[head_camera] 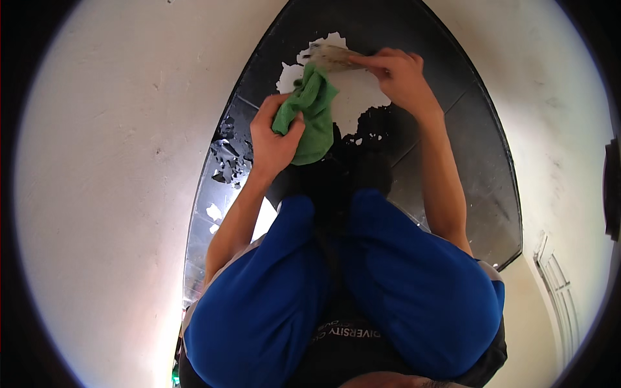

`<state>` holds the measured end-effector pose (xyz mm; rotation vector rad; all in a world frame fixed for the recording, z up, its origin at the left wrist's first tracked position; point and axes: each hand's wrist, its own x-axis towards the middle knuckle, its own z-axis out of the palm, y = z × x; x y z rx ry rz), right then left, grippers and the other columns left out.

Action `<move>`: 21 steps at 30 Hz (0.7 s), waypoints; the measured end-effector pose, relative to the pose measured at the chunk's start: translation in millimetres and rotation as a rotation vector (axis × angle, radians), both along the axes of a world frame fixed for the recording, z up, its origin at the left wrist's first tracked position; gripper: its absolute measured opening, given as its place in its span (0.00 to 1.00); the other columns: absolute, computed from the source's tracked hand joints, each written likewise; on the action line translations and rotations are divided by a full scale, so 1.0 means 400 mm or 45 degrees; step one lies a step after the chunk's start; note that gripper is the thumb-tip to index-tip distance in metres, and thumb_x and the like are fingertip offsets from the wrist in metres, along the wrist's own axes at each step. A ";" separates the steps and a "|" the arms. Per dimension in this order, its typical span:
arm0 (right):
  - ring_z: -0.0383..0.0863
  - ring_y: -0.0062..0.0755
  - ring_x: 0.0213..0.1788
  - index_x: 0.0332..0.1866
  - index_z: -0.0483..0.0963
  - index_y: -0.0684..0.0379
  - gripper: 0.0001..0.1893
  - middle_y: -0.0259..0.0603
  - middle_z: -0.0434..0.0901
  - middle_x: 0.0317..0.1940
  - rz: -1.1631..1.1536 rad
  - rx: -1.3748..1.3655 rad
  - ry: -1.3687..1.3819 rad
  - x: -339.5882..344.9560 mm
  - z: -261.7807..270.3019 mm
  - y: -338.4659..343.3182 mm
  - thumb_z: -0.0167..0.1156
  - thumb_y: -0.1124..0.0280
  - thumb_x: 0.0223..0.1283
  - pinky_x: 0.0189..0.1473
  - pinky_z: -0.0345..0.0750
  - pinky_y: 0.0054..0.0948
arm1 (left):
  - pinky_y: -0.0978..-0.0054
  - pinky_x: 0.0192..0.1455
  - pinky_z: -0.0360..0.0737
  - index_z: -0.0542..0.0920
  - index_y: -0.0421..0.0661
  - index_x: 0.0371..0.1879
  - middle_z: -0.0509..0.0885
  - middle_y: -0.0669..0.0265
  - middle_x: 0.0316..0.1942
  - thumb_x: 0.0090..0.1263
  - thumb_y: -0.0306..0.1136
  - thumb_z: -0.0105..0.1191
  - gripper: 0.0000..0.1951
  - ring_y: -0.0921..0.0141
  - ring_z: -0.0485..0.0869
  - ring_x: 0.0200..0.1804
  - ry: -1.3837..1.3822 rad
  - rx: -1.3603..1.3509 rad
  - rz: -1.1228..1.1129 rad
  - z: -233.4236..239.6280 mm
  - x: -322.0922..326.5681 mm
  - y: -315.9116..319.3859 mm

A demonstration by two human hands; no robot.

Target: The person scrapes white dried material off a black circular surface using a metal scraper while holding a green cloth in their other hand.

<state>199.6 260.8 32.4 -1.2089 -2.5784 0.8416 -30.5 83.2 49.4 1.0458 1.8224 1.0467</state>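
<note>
My left hand (275,136) grips a bunched green cloth (315,121), which hangs over the floor in front of my feet. In my right hand (402,80) is a flat, greyish-beige tool (335,57), possibly a scraper; motion blur hides its exact kind. Its far end is close above the cloth's top, and I cannot tell whether they touch. Beneath both hands, a pale patch (361,92) with ragged edges shows where the black floor coating (383,24) is gone. Loose black flakes (225,160) lie to the left of my left hand.
Pale walls (121,121) close in on the left and right (529,121) of the dark floor. My bent knees in blue trousers (271,281) take up the near side. A louvred fitting (558,286) is low at right. Bright light reflects off the floor at left.
</note>
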 end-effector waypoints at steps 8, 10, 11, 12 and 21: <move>0.86 0.41 0.44 0.63 0.87 0.41 0.19 0.38 0.87 0.40 -0.522 -0.273 -0.017 0.244 0.060 -0.106 0.64 0.72 0.72 0.59 0.75 0.39 | 0.55 0.62 0.83 0.85 0.48 0.58 0.81 0.58 0.59 0.61 0.32 0.71 0.23 0.53 0.82 0.61 0.561 0.516 -0.430 -0.077 0.132 0.305; 0.86 0.41 0.44 0.63 0.87 0.41 0.19 0.39 0.88 0.41 -0.567 -0.267 -0.021 0.276 0.075 -0.126 0.65 0.72 0.71 0.59 0.77 0.39 | 0.55 0.62 0.83 0.86 0.49 0.57 0.81 0.59 0.59 0.59 0.33 0.72 0.24 0.54 0.81 0.62 0.815 0.390 -0.536 -0.124 0.139 0.373; 0.86 0.41 0.44 0.63 0.87 0.41 0.19 0.40 0.88 0.42 -0.584 -0.284 -0.090 0.282 0.086 -0.135 0.65 0.72 0.71 0.60 0.77 0.38 | 0.55 0.63 0.82 0.86 0.49 0.56 0.81 0.60 0.59 0.57 0.33 0.72 0.25 0.55 0.80 0.64 1.072 0.250 -0.648 -0.139 0.138 0.381; 0.87 0.41 0.45 0.64 0.86 0.42 0.19 0.41 0.88 0.43 -0.615 -0.292 -0.163 0.291 0.100 -0.140 0.66 0.72 0.71 0.61 0.77 0.38 | 0.55 0.63 0.82 0.86 0.49 0.56 0.81 0.60 0.59 0.57 0.33 0.72 0.25 0.55 0.80 0.64 1.068 0.253 -0.649 -0.137 0.138 0.386; 0.86 0.49 0.45 0.67 0.83 0.48 0.23 0.50 0.86 0.44 -0.558 -0.396 -0.034 0.284 0.129 -0.176 0.64 0.77 0.70 0.55 0.80 0.40 | 0.50 0.53 0.88 0.85 0.43 0.48 0.84 0.56 0.54 0.61 0.32 0.70 0.17 0.49 0.87 0.54 1.066 -0.392 -0.441 -0.011 -0.056 0.147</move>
